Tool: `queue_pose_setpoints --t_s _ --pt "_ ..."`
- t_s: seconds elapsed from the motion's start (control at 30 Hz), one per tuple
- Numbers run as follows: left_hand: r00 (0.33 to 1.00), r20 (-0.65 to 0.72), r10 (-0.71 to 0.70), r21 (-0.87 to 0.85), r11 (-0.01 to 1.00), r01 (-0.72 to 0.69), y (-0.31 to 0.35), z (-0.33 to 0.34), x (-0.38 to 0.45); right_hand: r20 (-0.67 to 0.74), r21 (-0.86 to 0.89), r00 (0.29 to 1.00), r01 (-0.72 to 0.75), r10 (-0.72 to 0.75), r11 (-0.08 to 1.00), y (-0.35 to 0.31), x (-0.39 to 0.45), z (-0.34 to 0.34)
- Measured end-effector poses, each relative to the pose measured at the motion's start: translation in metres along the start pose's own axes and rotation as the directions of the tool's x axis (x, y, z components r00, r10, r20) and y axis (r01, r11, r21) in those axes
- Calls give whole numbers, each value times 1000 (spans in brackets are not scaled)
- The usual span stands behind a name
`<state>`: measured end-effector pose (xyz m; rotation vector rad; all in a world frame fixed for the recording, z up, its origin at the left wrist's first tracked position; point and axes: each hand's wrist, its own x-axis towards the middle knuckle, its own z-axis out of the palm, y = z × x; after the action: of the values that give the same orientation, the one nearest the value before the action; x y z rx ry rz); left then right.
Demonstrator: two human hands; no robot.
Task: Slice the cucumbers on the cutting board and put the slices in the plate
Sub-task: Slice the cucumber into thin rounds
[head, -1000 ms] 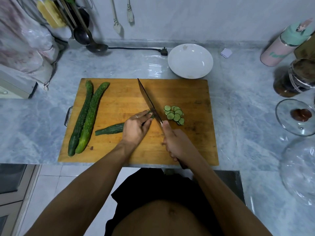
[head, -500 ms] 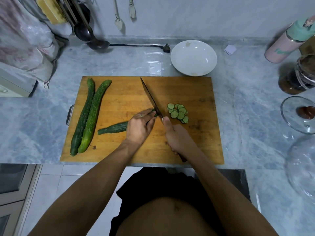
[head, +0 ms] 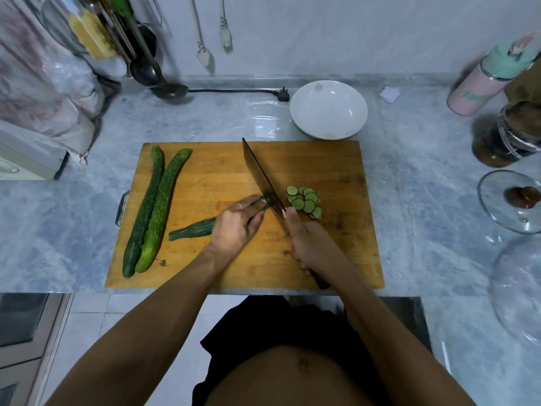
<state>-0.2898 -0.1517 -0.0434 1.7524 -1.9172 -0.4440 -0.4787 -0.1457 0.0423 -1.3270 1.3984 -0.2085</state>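
Two hands: both at work over a wooden cutting board, near its front-middle.
Board edges: the front edge runs along the counter's lip, just ahead of the person's body; bare wood lies right of the right hand and beyond both hands.
Writing: none readable on anything in view.
Left hand: fingers curled down, pressing a partly cut cucumber onto the board; its uncut end sticks out to the left.
Right hand: wrapped round the handle of a knife, blade against the left fingertips, tip pointing away.
Slices: small overlapping pile just right of the blade.
Whole cucumbers: two, touching, far left of the left hand.
Plate: white, beyond the board, ahead of the right hand.
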Motion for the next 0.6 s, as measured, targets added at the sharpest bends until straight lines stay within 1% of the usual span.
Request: queue_pose_setpoints --t_s 0.23,0.6 --pt "1000 -5 7 1 1000 -7 -1 2 -2 4 -48 998 56 -56 997 -4 -5 -2" --pt "999 -38 28 13 1000 -27 -1 6 -3 -16 -73 1000 5 -7 997 -2 8 8"
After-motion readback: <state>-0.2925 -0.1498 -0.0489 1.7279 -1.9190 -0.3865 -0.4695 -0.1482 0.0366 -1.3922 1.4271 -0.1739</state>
